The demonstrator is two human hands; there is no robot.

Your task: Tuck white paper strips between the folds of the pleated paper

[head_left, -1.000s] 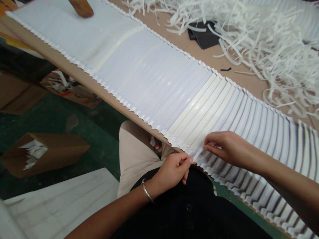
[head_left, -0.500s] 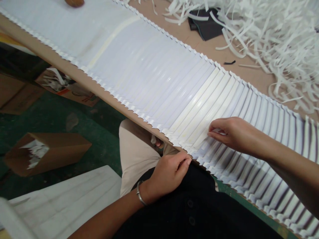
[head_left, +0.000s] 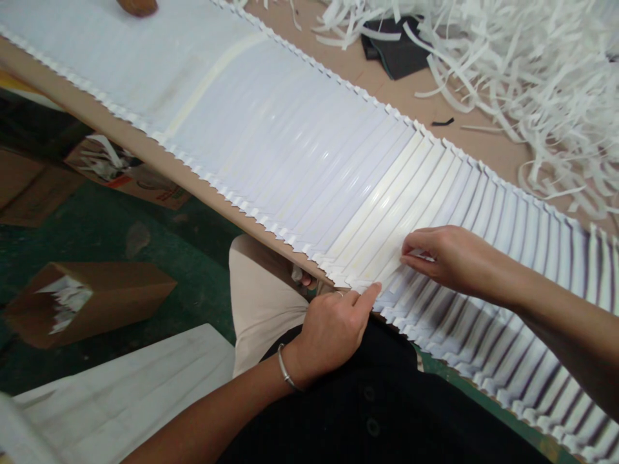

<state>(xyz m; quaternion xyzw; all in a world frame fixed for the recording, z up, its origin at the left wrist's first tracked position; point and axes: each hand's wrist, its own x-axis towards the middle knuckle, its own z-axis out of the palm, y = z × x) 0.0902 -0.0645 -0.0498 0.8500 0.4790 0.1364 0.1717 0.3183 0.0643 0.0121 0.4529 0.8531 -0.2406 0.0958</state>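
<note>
A long row of overlapping white strips [head_left: 309, 161] with small folded ends runs diagonally across the table. On the left they lie flat and glossy; on the right they stand up like ribs. My right hand [head_left: 438, 258] is closed in a pinch at the edge of one white strip [head_left: 397, 265], where the flat part meets the raised part. At the near edge of the row, my left hand [head_left: 338, 325] has its index finger stretched out, its tip touching the folded strip ends. The other left fingers are curled under and partly hidden.
A heap of white shredded strips [head_left: 522, 84] covers the far right of the table, with a dark cloth [head_left: 396, 55] beside it. A brown rounded object [head_left: 138, 5] rests on the row at top left. Open cardboard boxes [head_left: 126, 293] stand on the green floor.
My left hand has shifted slightly up and its index finger has stretched out from a pinch onto the strip ends. My right hand stays almost in place.
</note>
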